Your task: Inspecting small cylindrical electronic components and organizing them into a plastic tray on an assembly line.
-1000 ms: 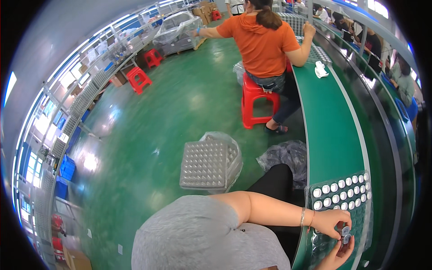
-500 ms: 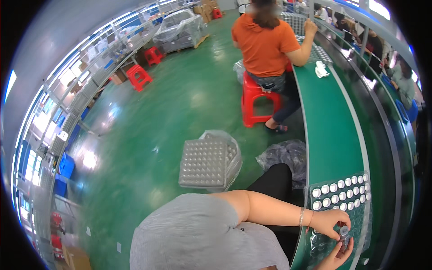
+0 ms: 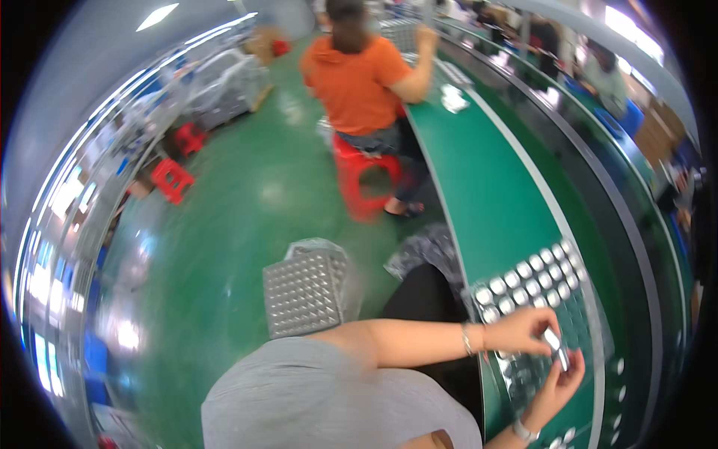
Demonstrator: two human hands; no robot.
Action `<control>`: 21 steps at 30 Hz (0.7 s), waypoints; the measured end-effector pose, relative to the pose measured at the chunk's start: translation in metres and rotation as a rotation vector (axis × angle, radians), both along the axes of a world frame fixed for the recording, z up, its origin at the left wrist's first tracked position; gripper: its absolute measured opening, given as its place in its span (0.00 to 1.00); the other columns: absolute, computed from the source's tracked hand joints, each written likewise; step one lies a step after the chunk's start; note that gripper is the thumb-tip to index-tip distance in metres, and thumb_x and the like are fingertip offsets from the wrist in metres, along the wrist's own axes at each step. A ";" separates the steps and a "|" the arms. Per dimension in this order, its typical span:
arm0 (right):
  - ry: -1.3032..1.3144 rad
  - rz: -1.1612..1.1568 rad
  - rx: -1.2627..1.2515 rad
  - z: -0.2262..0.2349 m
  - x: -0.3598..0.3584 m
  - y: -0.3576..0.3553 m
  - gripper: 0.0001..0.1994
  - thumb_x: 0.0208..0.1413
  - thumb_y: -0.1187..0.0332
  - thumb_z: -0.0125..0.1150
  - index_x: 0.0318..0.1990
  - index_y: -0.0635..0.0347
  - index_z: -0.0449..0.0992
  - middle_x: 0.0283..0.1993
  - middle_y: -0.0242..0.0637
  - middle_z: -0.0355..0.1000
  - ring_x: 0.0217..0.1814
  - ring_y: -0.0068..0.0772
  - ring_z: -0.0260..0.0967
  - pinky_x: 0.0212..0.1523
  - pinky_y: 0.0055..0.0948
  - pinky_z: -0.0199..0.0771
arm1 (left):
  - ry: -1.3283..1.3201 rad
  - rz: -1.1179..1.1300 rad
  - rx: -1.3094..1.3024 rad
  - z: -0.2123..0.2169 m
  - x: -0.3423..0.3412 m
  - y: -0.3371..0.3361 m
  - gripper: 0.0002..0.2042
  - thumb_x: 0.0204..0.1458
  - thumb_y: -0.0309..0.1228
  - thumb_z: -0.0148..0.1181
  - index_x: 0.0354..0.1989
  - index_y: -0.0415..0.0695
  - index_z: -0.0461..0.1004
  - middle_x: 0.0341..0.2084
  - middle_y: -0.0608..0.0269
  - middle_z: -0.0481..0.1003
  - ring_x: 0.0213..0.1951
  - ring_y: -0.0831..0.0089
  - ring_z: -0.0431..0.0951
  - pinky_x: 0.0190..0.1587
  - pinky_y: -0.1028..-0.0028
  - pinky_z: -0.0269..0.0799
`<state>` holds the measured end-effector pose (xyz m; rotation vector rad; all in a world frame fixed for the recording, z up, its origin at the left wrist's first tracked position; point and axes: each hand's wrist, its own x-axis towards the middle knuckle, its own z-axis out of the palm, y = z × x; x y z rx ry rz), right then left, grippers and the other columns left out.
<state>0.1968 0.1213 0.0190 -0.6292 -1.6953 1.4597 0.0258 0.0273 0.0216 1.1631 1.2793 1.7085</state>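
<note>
Left hand [image 3: 520, 330] and right hand [image 3: 565, 376] both pinched on small part [image 3: 552, 340], over tray [image 3: 574, 319] on table [image 3: 490, 202]. Better grip lightly, ends aligned; blur hides exact fit.

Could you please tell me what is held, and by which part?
The left hand pinches the upper end of a small shiny piece, the right hand its lower end; blur hides details.

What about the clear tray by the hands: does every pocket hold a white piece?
No: white pieces sit in the far rows of the tray, but some nearer pockets show only green.
</note>
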 end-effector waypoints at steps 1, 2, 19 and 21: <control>-0.052 -0.054 0.056 -0.003 -0.004 0.002 0.20 0.62 0.74 0.55 0.60 0.67 0.63 0.58 0.42 0.65 0.59 0.33 0.64 0.61 0.30 0.62 | -0.183 -0.038 0.064 -0.006 -0.001 0.002 0.19 0.44 0.28 0.73 0.44 0.43 0.73 0.39 0.66 0.73 0.45 0.76 0.73 0.48 0.74 0.71; -0.140 -0.089 0.075 -0.003 -0.002 0.002 0.19 0.61 0.74 0.56 0.59 0.68 0.64 0.58 0.43 0.66 0.60 0.34 0.65 0.62 0.31 0.63 | -0.200 -0.067 0.073 -0.015 -0.006 0.009 0.18 0.46 0.26 0.71 0.45 0.43 0.72 0.40 0.65 0.73 0.47 0.74 0.73 0.49 0.72 0.73; -0.068 0.027 0.046 0.018 -0.013 -0.005 0.24 0.51 0.83 0.60 0.57 0.64 0.67 0.53 0.40 0.70 0.54 0.29 0.70 0.56 0.29 0.70 | -0.123 -0.046 0.058 -0.008 -0.011 0.004 0.20 0.54 0.19 0.61 0.56 0.35 0.68 0.54 0.53 0.70 0.55 0.66 0.71 0.59 0.69 0.67; -0.053 0.038 0.061 0.018 -0.012 -0.005 0.24 0.51 0.83 0.61 0.57 0.63 0.68 0.54 0.40 0.70 0.54 0.30 0.70 0.56 0.29 0.70 | -0.123 -0.050 0.061 -0.006 -0.010 0.004 0.20 0.54 0.19 0.61 0.57 0.35 0.68 0.55 0.52 0.71 0.55 0.66 0.71 0.59 0.68 0.66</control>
